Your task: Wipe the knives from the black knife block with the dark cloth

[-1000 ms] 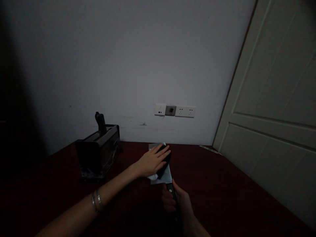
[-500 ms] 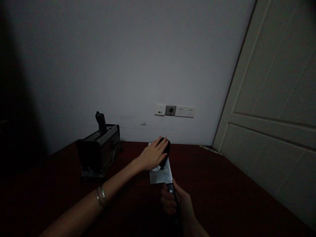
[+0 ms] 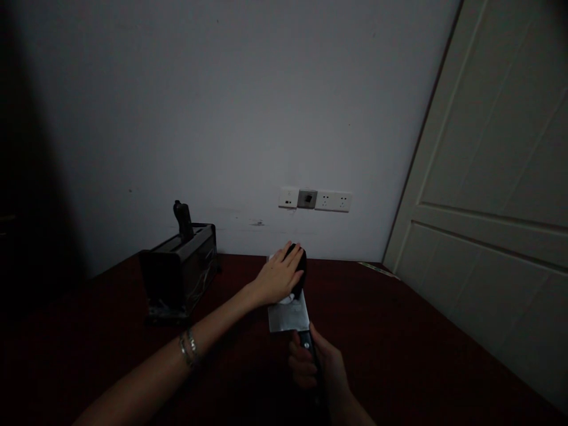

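My right hand [image 3: 317, 361] is wrapped around the black handle of a cleaver [image 3: 288, 318], its broad metal blade pointing away from me. On the far part of the blade lies a soft black-and-white cloth [image 3: 300, 284]. My left hand [image 3: 277, 277] rests flat over that cloth with fingers spread, pressing it against the metal. The blade's far end is hidden beneath the hand and cloth.
A knife block [image 3: 177, 272] with one black-handled tool in it stands to the left on the dark red table [image 3: 390, 337]. Wall sockets [image 3: 332, 201] are behind, and a pale panelled door [image 3: 488, 248] is at the right. A thin strip [image 3: 377, 270] lies at the table's back edge.
My left hand and the cloth have slid slightly farther along the blade, away from the handle, uncovering a bit more metal. The right hand and cleaver stay nearly in place.
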The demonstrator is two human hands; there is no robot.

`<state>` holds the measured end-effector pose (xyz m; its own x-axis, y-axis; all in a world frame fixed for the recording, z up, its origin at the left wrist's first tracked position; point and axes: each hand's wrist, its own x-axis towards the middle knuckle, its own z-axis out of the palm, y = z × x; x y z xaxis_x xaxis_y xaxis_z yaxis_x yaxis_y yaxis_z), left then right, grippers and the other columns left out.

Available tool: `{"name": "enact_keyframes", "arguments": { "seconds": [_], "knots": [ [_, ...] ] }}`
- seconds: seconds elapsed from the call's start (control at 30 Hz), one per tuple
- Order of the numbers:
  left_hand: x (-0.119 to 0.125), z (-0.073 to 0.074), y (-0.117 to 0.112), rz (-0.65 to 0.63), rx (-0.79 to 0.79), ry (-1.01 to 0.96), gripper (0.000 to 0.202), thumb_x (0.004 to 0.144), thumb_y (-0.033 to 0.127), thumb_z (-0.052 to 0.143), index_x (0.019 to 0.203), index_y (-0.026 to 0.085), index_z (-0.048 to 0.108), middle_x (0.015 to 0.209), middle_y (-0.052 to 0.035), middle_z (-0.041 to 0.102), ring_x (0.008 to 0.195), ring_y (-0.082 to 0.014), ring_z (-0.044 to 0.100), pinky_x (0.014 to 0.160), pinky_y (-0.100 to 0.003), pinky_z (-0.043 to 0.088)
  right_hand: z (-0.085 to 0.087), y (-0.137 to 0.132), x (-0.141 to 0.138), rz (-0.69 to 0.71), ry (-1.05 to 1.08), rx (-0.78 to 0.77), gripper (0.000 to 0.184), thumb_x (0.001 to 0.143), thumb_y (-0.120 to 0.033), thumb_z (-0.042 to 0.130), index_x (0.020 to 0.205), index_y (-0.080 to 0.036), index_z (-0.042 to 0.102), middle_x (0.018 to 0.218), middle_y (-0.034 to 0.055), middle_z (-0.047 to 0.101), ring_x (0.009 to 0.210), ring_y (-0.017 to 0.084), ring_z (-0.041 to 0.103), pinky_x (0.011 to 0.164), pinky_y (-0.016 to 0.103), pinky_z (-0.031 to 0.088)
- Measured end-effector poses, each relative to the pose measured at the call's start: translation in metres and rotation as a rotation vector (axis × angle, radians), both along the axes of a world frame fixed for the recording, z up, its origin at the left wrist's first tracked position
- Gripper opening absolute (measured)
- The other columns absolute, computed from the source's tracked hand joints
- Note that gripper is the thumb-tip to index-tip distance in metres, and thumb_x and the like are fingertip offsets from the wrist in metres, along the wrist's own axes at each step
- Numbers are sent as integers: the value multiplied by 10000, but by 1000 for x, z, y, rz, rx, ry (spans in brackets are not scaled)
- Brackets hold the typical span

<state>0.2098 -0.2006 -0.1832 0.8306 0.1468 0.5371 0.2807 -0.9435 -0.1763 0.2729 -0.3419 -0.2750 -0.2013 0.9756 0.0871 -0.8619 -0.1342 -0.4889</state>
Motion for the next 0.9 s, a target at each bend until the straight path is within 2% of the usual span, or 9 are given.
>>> {"name": "enact_keyframes", "arguments": {
  "seconds": [0.1,0.17,0.23,0.37,0.43,0.53,0.6,0.67,0.9],
  "knots": [
    [-4,-8,-25,-87,34,52,516,908,377,279,1357,124,240,1454,-90,183,1345,-225,46,1060,-380,205,2,0,3,5,-6,7,333,695,-420,654,666,-136,482,473,-93,323,357,11,183,330,139,126],
    [-6,-9,-33,-128,46,71,516,904,383,291,1360,146,237,1459,-69,170,1345,-221,46,1060,-374,208,2,-1,3,-4,-9,2,344,702,-428,646,647,-139,468,462,-95,308,353,12,181,332,142,122],
    [-3,-6,-25,-118,38,62,506,907,374,285,1358,148,244,1456,-67,184,1345,-217,56,1056,-375,214,2,-2,0,-30,1,-15,339,704,-431,644,670,-137,477,467,-96,312,354,9,175,335,139,123],
    [7,3,11,19,-21,0,487,915,349,264,1335,106,296,1431,-113,244,1337,-239,109,1040,-398,232,-2,-2,-7,7,9,-28,328,696,-421,653,681,-143,480,484,-93,326,362,10,175,340,137,134],
    [9,1,14,57,-33,-11,485,913,344,268,1323,90,316,1422,-129,260,1334,-250,123,1036,-404,232,-3,-1,-6,31,22,-19,320,694,-410,658,683,-138,489,483,-93,327,361,9,176,335,133,133],
    [3,-12,-9,-7,-14,22,489,910,360,275,1326,107,312,1431,-112,245,1337,-243,111,1039,-396,234,-3,0,-2,20,51,3,310,702,-398,652,686,-122,510,472,-94,327,352,5,174,325,126,130],
    [-3,-19,-27,-85,9,50,494,909,378,273,1337,131,296,1443,-88,221,1340,-232,98,1045,-384,227,-1,0,1,28,49,10,338,730,-415,617,617,-122,492,448,-92,313,345,6,175,320,126,137],
    [-7,-20,-33,-129,25,61,494,911,384,267,1344,146,283,1449,-73,207,1341,-222,93,1052,-373,214,1,-2,1,28,51,15,353,737,-416,609,585,-127,476,441,-91,309,345,8,174,319,127,144],
    [1,1,18,16,-22,14,489,919,351,253,1333,92,291,1426,-122,252,1334,-227,128,1046,-377,217,-1,-3,-6,56,54,9,293,719,-392,636,707,-123,518,486,-88,336,360,9,171,324,117,159]
  ]
}}
